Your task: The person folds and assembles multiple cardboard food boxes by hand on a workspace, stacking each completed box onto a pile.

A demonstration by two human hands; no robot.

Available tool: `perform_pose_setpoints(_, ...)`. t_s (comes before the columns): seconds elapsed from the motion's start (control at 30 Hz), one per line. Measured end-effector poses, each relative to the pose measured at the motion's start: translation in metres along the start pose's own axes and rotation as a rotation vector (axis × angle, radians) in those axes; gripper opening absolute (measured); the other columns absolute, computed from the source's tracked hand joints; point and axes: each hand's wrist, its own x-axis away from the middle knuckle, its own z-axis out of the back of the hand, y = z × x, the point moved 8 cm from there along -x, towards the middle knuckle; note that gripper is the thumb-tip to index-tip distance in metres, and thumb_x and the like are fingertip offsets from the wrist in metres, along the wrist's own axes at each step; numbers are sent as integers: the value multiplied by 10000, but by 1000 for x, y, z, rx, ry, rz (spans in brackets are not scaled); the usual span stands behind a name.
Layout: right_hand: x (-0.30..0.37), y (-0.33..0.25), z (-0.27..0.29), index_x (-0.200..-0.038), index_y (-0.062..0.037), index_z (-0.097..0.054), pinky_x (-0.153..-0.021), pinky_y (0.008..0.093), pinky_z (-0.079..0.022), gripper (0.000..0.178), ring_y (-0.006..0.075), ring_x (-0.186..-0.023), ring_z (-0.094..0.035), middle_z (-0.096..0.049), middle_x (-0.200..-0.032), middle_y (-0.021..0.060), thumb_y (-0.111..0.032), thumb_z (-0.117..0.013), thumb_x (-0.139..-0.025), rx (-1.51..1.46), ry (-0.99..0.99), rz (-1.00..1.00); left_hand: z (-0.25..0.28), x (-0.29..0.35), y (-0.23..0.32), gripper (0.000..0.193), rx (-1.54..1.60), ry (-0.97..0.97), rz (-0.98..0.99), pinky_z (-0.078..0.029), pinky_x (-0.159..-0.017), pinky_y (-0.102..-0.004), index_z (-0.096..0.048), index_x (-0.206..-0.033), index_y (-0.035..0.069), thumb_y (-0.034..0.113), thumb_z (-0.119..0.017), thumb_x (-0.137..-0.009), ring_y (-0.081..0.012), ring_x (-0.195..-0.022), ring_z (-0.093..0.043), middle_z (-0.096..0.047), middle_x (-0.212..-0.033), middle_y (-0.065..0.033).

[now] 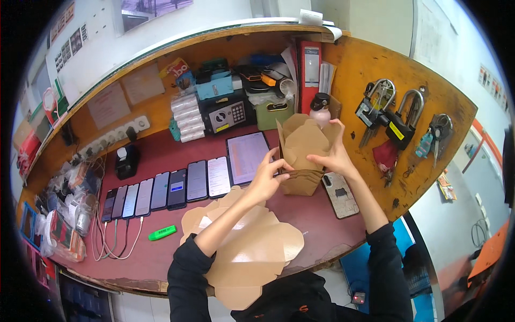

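Both hands are on a brown cardboard takeaway box [302, 187] standing upright at the right of the desk. Several layered cardboard edges show across its front, as if boxes sit one inside another. My left hand [270, 175] pinches those edges at the box's left front corner. On the other side, my right hand [333, 154] grips the box, thumb on the front flap and fingers up along the right flap. Flat cardboard box blanks [252, 244] lie overlapping under my left forearm, partly past the desk's near edge.
A row of phones [161, 190] and a tablet [247, 153] lie left of the box. A patterned phone [340, 196] lies right of it. Nearby are a green highlighter [162, 232], cables [115, 247] and a black safe [228, 117]. Padlocks [403, 121] hang on the right panel.
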Motion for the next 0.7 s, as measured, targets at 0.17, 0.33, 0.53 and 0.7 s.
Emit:
perform_pose_setpoints(0.17,8,2,-3,-1310,-116,-87,-990,373,-314,999,240,-1195,-338,-276,-1257,114,-181,-794,-608,85,-143,4,17,0,15,185,-111,106,-144,-335,-981,-437,-601,-936,89,122,-627,-756,-373,-1252,-333,-321,-1357,-198)
perform_pose_setpoints(0.33,8,-6,-7,-1326,-115,-122,-1001,367,-307,985,220,-1213,-312,-253,-1248,83,-142,-780,-593,127,-129,27,37,-28,46,470,-98,248,-258,-344,-967,-383,-403,-1201,68,172,-598,-786,-342,-1199,-390,-367,-1309,-198)
perform_pose_setpoints(0.53,11,-13,-9,-1309,-113,-121,-973,364,-339,957,228,-1181,-366,-265,-1247,95,-126,-770,-607,49,-46,25,16,-56,-3,602,427,191,-89,-203,-1047,-380,-188,-1304,13,234,-513,-848,-294,-1267,-274,-303,-1319,-216)
perform_pose_setpoints(0.7,14,-8,-5,-1280,-132,-117,-906,381,-405,925,272,-1103,-467,-325,-1221,140,-125,-760,-616,123,48,-1,-4,-36,1,641,363,68,-166,-113,-1078,-360,-190,-1289,10,201,-539,-786,-270,-1312,-179,-235,-1357,-184)
